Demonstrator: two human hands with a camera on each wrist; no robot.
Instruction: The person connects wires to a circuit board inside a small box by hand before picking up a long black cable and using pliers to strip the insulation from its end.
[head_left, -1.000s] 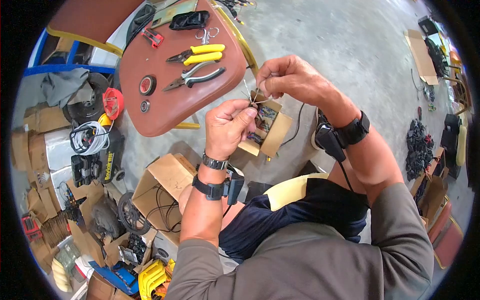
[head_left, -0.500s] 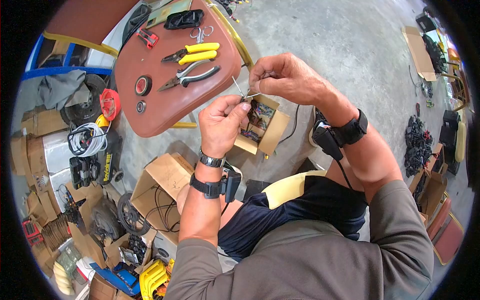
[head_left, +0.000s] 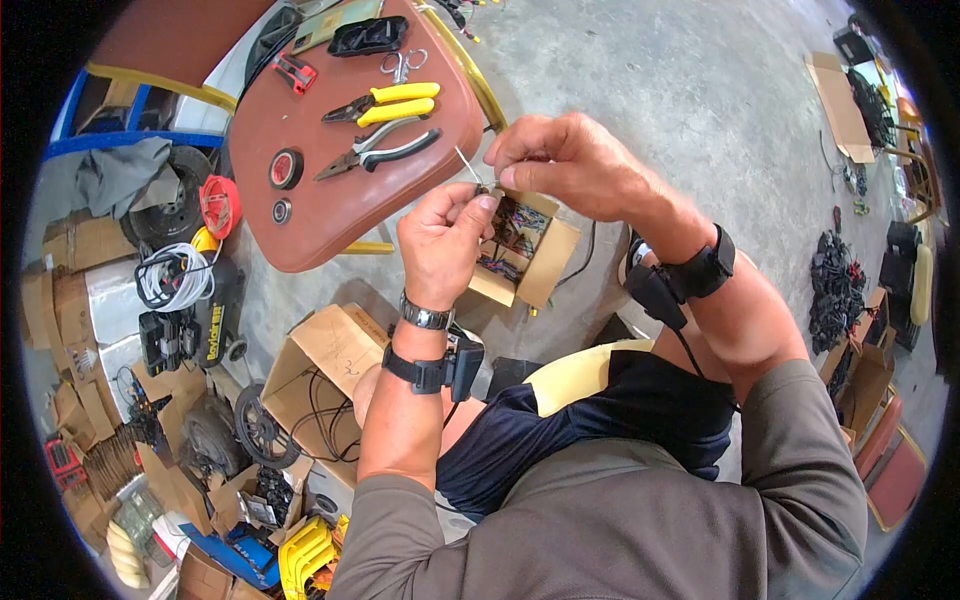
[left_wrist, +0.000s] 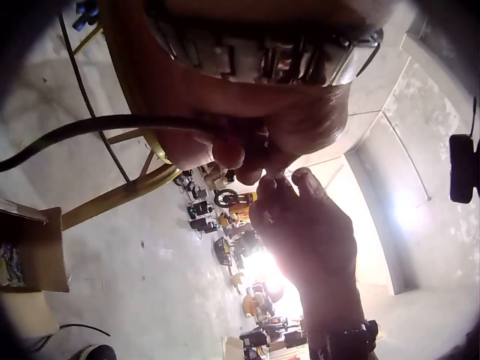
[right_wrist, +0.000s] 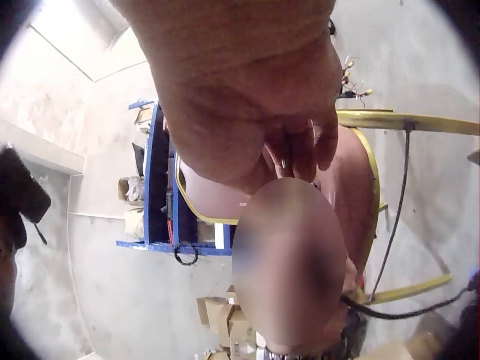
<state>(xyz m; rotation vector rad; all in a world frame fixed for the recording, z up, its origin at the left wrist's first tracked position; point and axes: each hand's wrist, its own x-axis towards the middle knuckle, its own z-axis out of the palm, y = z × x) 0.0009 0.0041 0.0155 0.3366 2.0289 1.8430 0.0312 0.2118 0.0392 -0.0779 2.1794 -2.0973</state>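
1. Pinching a thin, pale wire (head_left: 467, 162) between thumb and curled fingers, the person's left hand (head_left: 441, 248) holds it near the chair's edge; its free end points up and away from the fingertips in the head view.
2. Close beside it, the right hand (head_left: 572, 165) is narrow, thumb and fingers bent together. The right wrist view shows a thin bright strand (right_wrist: 283, 163) between its fingertips, too small to follow in the head view; a blurred oval covers much of what lies beyond.
3. Only the left wrist view clearly shows a thick dark cable (left_wrist: 97, 124) running to the left hand from the frame's left side. There the hands' fingertips nearly meet, but the pale wire cannot be made out.
4. The head view alone shows what lies on the brown padded chair seat (head_left: 330, 215): yellow-handled pliers (head_left: 385, 103), pliers with black-and-grey handles (head_left: 385, 150), silver scissors (head_left: 402, 66), a black tape roll with a red centre (head_left: 286, 169) and a black tray (head_left: 368, 36).
5. Below the hands, an open cardboard box (head_left: 549, 262) holds small coloured pieces. The left wrist view catches that box at its left edge, while the right wrist view shows a blue shelf frame (right_wrist: 155, 180) beyond the chair.
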